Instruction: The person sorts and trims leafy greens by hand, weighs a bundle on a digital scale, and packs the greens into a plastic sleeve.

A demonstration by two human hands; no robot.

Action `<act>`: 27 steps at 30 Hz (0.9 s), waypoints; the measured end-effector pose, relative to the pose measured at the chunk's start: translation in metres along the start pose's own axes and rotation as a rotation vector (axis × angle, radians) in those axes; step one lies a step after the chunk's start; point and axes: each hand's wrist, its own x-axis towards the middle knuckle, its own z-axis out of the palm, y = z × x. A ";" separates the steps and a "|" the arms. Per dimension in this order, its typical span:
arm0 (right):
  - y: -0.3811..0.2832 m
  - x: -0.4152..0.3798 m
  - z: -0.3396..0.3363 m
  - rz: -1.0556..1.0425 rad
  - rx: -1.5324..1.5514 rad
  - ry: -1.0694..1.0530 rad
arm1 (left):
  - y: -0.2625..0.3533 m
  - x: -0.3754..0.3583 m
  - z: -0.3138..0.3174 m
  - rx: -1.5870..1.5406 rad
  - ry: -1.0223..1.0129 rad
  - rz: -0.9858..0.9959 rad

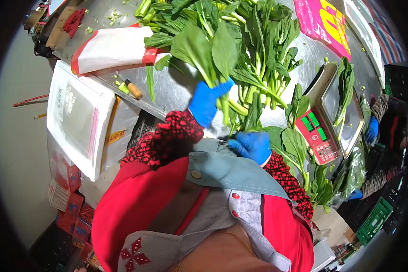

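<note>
Left hand: blue glove, clenched round stems of greens above worktop | Right hand: blue glove, closed on stalk ends near chest | Scale just right, leaves on its pan | Co-worker's gloved hand beyond scale

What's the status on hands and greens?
Left hand gripping a bunch of leafy greens by the stems. Right hand closed low near the stem ends; contents unclear. Scale at right, clear of both hands.
</note>
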 end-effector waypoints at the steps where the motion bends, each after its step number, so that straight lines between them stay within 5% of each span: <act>1: 0.002 -0.002 -0.001 -0.001 -0.001 0.000 | 0.002 0.008 -0.006 -0.037 0.068 0.026; 5: 0.007 0.004 -0.001 0.033 -0.084 0.201 | 0.013 0.007 -0.006 0.012 0.085 0.094; 7: 0.006 0.026 -0.007 0.128 0.159 0.483 | 0.010 0.002 0.001 0.052 0.039 0.102; 11: 0.007 0.060 -0.003 0.221 0.284 0.338 | 0.001 -0.009 0.015 0.129 -0.060 0.123; 19: 0.006 0.069 0.025 0.476 1.391 0.384 | 0.004 -0.008 -0.007 -0.056 -0.001 0.057; 23: 0.035 0.058 0.021 0.523 0.782 0.018 | 0.040 -0.011 -0.021 -0.131 -0.157 0.359; 26: 0.013 0.034 0.014 0.137 -0.035 -0.208 | 0.075 -0.008 -0.019 -0.223 -0.089 0.413; 27: 0.017 0.031 0.009 0.157 -0.034 0.043 | 0.082 -0.007 -0.019 -0.292 -0.017 0.361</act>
